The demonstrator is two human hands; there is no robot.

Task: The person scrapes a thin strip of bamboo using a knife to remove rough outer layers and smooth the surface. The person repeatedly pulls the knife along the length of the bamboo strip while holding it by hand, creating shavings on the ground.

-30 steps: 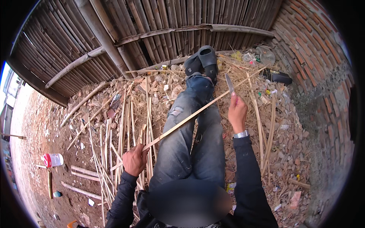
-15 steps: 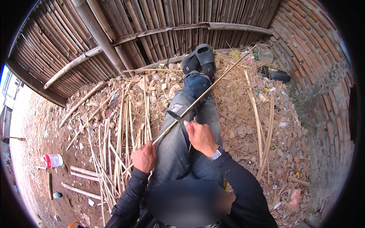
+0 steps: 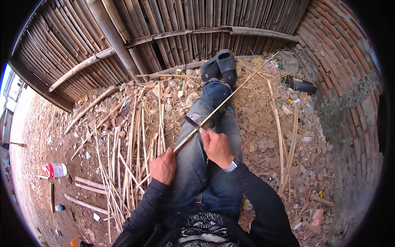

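Note:
A long, thin bamboo strip slants across my outstretched legs, from my left hand up past my shoes toward the wall corner. My left hand is closed around its near end, over the thigh of my jeans. My right hand is closed on a knife, its handle hidden in the fingers. The dark knife blade lies crosswise against the strip, its tip pointing up and left. My right thumb presses close to where blade and strip meet.
Several split bamboo strips lie left of my legs, with two more on the right. A bamboo slat wall rises ahead, a brick wall at right. A clear tub with a red lid lies far left amid rubble.
My left hand has moved a little right and inward with the strip's near end. The knife blade now shows more fully across the strip. The whole view has shifted slightly.

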